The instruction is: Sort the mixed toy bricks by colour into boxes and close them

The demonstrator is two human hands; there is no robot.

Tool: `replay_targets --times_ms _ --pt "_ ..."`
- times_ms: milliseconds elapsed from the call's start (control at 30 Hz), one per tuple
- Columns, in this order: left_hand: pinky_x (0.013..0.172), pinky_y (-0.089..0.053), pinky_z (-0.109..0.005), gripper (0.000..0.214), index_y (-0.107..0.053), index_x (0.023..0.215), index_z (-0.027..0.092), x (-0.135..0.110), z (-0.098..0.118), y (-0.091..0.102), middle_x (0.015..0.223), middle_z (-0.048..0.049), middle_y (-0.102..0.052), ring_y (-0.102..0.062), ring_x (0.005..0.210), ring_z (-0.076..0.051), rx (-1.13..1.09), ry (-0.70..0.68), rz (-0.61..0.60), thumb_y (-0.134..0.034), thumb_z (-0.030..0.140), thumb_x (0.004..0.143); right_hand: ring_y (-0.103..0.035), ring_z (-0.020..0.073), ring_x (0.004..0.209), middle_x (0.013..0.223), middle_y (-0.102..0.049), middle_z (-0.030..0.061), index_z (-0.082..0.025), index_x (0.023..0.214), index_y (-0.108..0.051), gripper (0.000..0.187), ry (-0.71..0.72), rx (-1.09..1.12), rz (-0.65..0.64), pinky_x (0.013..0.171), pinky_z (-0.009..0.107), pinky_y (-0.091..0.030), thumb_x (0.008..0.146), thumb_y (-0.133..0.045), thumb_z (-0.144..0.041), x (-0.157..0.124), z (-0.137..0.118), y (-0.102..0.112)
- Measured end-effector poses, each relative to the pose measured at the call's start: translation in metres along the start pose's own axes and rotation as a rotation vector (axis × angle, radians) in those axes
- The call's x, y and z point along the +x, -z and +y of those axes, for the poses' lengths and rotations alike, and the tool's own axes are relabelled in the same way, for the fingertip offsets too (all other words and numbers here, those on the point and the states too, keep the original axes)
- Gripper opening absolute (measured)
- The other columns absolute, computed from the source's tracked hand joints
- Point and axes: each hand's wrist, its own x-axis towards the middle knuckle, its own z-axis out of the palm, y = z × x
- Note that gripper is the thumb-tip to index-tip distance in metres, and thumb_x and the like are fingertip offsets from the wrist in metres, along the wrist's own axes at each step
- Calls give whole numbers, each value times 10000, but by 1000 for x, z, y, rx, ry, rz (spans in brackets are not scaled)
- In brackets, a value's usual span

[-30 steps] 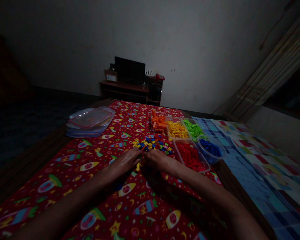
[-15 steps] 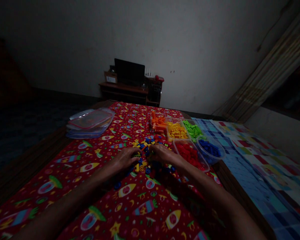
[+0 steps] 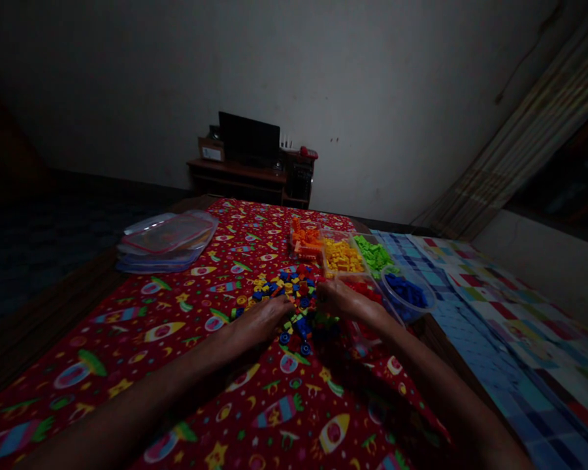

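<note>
A loose pile of small toy building blocks (image 3: 288, 284), blue, yellow, red and green, some with wheels, lies on the red patterned cloth (image 3: 274, 385). At the near left side of this pile is my left hand (image 3: 269, 314), its fingers curled and bunched among the pieces. My right hand (image 3: 337, 297) is between the pile and the clear container of red blocks (image 3: 367, 287), partly covering that container. Its fingers are closed and turned down; whatever they hold is hidden. Dim light blurs the fingertips of both hands.
Clear containers hold orange blocks (image 3: 306, 236), yellow blocks (image 3: 343, 255) and green blocks (image 3: 372, 253). A round tub has blue blocks (image 3: 406, 291). Stacked lids (image 3: 169, 241) lie at the left edge. A checked sheet (image 3: 463, 326) extends rightward; a monitor (image 3: 249, 138) stands behind.
My right hand has moved right, from the pile toward the red container. My left hand has shifted slightly right, its fingers drawn together. Several pieces are spread differently, and the view has turned slightly.
</note>
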Motion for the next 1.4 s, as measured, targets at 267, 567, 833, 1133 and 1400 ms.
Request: replay_targets --times_ms 267,567,833,1133,1400 --pt "623 -435 -246 225 -617 831 166 8 -16 -15 772 -39 -610 -526 636 -147 -95 55 -59 -394 199 836 -441 113 676 752 -546 29 -115 897 -569 156 101 -61 85 634 227 -335 780 -493 -45 -10 0 -38" --pt "693 -483 -276 339 -681 933 174 14 -11 1 734 -15 -679 -635 726 -201 -531 357 56 -571 433 744 -463 80 562 635 -507 -53 -150 875 -574 162 -109 525 175 515 178 -326 714 -575 -162 12 6 -36" --pt "656 -521 -295 368 -598 819 156 29 2 -5 685 16 -613 -621 683 -173 -980 489 170 -658 462 623 -532 93 585 691 -580 -40 -142 1064 -586 398 -178 807 137 528 186 -410 671 -650 -164 28 -1 -50" --pt "678 -505 -222 630 -411 1343 163 34 2 -7 1056 -89 -658 -639 906 -181 -994 636 296 -583 365 771 -615 213 899 948 -690 58 -165 1053 -673 399 -77 427 353 802 309 -449 677 -736 -284 34 -13 -49" --pt "817 -533 -305 637 -350 1394 191 36 14 2 1095 -130 -659 -677 877 -171 -1302 635 330 -566 360 818 -555 115 632 668 -613 -12 -133 917 -698 259 -37 561 302 567 191 -402 769 -615 -329 33 0 -30"
